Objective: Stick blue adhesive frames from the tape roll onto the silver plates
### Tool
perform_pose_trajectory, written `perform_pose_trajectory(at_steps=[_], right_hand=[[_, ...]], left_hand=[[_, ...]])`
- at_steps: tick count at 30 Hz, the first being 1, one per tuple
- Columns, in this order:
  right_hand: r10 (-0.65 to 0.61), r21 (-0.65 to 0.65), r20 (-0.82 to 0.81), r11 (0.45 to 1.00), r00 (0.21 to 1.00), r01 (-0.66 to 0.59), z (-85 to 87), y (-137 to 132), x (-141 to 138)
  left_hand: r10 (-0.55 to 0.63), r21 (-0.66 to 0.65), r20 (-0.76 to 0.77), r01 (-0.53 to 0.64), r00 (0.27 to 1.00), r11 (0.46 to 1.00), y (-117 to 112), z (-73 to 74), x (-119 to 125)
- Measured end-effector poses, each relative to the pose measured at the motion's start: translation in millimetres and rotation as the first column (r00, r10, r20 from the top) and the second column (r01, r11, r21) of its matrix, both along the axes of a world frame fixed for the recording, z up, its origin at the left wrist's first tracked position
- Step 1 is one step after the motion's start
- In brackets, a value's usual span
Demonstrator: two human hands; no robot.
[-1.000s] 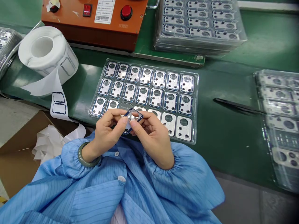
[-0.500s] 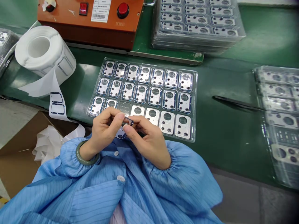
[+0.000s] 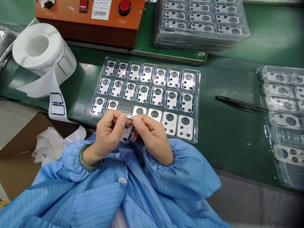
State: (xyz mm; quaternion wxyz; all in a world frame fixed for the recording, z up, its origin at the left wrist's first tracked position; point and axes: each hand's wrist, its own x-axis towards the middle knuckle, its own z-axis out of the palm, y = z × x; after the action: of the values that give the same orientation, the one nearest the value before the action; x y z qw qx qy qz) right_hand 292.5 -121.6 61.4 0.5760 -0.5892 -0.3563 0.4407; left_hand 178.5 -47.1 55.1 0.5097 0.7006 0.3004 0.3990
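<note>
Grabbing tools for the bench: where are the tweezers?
Head view: the black tweezers lie on the green bench, between the central parts tray and the right-hand tray stack.

Bright overhead light — glare on the clear plastic tray (image 3: pixel 282 104), blurred and dim at the frame's edge

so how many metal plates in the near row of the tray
6 in the near row of the clear tray: two metal plates left of the empty pocket, four right of it. The blue-edged piece between the left hand and right hand isn't counted.
</note>
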Motion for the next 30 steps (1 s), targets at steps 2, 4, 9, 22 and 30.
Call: perform_pose_trajectory(at_steps=[2,4,9,22,30], right_hand=[[-0.013,-0.015,-0.033,1.0,0.999,0.013,0.8,0.5,0.3],[-0.045,-0.032,-0.042,0.999,0.998,0.044,0.1,0.5,-0.8],[-0.017,0.022,-0.157,1.0,0.987,0.02,-5.5,-1.9,1.7],[-0.015,-0.009,-0.13,1.0,0.991,0.014,-6.1,-3.6,2.0],[0.054,0.049,-0.125,0.998,0.991,-0.048,-8.1,-4.1,4.7]], left_hand=[[0.003,0.001,0.0,-0.003,1.0,1.0,-0.2,0.1,0.1],[-0.001,-0.013,-0.01,0.0,1.0,1.0,-0.5,0.0,0.2],[0.016,-0.059,0.0,-0.016,1.0,0.998,-0.9,2.5,0.3],[0.027,-0.049,-0.043,-0.029,0.999,0.998,0.2,1.0,-1.0],[0.032,-0.043,-0.038,-0.033,0.999,0.999,2.6,1.5,0.0]])
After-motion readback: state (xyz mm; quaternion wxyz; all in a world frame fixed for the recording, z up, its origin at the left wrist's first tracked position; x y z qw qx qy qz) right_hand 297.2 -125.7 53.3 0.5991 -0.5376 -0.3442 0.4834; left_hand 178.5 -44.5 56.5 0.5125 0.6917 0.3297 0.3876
